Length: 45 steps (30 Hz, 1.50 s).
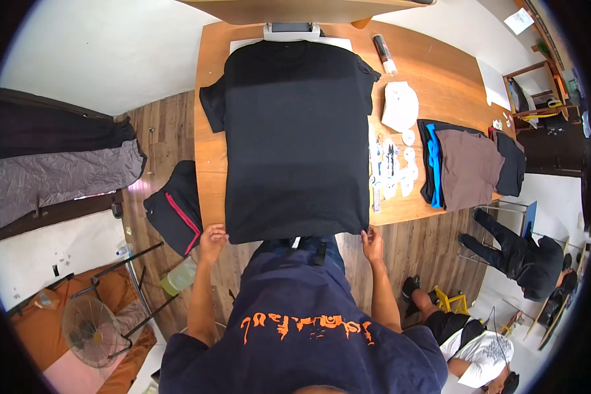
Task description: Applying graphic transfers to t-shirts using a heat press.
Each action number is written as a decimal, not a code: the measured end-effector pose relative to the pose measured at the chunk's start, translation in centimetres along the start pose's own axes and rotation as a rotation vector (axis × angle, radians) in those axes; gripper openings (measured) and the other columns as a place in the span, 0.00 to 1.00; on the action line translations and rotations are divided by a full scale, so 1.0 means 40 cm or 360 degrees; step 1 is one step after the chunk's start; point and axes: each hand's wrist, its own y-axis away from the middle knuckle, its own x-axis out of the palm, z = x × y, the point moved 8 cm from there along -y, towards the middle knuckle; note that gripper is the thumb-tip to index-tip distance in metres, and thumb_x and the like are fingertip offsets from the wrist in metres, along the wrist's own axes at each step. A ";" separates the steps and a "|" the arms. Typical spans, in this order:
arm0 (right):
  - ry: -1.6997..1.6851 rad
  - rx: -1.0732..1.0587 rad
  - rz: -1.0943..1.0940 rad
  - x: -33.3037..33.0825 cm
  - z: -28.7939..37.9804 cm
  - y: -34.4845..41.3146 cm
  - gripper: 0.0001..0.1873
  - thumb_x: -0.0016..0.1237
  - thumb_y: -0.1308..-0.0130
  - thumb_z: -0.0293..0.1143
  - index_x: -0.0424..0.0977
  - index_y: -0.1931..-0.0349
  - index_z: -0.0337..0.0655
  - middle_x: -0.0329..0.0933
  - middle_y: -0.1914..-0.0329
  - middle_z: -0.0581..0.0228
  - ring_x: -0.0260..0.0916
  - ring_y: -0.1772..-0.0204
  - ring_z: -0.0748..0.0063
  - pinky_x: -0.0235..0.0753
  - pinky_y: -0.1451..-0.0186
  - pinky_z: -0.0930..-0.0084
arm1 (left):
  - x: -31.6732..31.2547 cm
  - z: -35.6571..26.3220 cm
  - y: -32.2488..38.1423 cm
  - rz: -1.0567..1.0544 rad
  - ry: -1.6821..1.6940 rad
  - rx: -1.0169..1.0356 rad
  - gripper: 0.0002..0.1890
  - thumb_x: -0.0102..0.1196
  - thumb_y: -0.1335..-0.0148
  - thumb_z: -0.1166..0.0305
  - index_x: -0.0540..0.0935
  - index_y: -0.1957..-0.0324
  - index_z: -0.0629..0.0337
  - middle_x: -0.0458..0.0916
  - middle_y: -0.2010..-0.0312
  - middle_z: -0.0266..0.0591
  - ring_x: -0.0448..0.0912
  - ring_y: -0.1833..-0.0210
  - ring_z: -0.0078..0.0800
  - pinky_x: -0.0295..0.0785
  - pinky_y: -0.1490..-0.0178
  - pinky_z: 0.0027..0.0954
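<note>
A black T-shirt (298,143) lies spread over a white board (344,44) on the wooden table (443,64), its neckline at the far end and its hem over the near edge. My left hand (213,241) pinches the hem's left corner, and my right hand (373,244) has the right corner between its fingers. Right of the shirt lie several printed transfer sheets and stickers (389,162), a white folded cloth (400,106) and a cylindrical can or bottle (384,54). A white device with a dark panel (292,31) stands beyond the neckline.
Folded brown, blue and black garments (468,167) lie on the table's right part. Dark clothing with a red stripe (177,212) is at the table's left side. A standing fan (91,330) is lower left. Two other people (527,266) are at the right, apart from me.
</note>
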 end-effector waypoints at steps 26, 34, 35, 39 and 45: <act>0.1118 -0.1181 -0.0313 0.194 0.646 -0.381 0.30 0.38 0.21 0.41 0.57 0.21 0.47 0.50 0.15 0.59 0.45 0.14 0.54 0.41 0.15 0.51 | 0.769 -0.723 -0.393 -0.0346 -0.1736 0.1094 0.36 0.50 0.28 0.50 0.65 0.25 0.60 0.57 0.21 0.52 0.52 0.18 0.51 0.45 0.19 0.60; 0.1091 -0.1199 -0.0309 0.202 0.677 -0.367 0.29 0.38 0.20 0.41 0.58 0.21 0.47 0.51 0.15 0.61 0.47 0.15 0.53 0.41 0.15 0.50 | 0.193 -0.513 -0.443 -0.0965 -0.1004 0.0335 0.33 0.40 0.21 0.50 0.66 0.26 0.67 0.62 0.24 0.59 0.58 0.22 0.60 0.48 0.20 0.53; 0.1087 -0.1207 -0.0306 0.203 0.680 -0.365 0.29 0.38 0.20 0.41 0.58 0.21 0.47 0.51 0.15 0.61 0.47 0.15 0.53 0.41 0.15 0.50 | 0.206 -0.527 -0.443 -0.1015 -0.0994 0.0532 0.32 0.42 0.22 0.52 0.67 0.27 0.68 0.63 0.25 0.60 0.59 0.22 0.59 0.48 0.20 0.54; 0.1095 -0.1174 -0.0264 0.197 0.678 -0.364 0.29 0.38 0.20 0.41 0.59 0.22 0.47 0.50 0.15 0.60 0.45 0.14 0.53 0.40 0.15 0.50 | 0.462 -0.764 -0.392 -0.0849 -0.1093 0.1527 0.21 0.55 0.32 0.65 0.77 0.41 0.66 0.75 0.42 0.60 0.71 0.37 0.59 0.61 0.32 0.57; 0.1115 -0.1143 -0.0222 0.203 0.639 -0.372 0.29 0.38 0.20 0.41 0.59 0.22 0.47 0.50 0.15 0.59 0.44 0.14 0.52 0.39 0.15 0.50 | 0.613 -0.764 -0.537 -0.0312 -0.1686 0.1115 0.31 0.44 0.25 0.49 0.67 0.24 0.46 0.56 0.20 0.45 0.51 0.17 0.50 0.39 0.18 0.62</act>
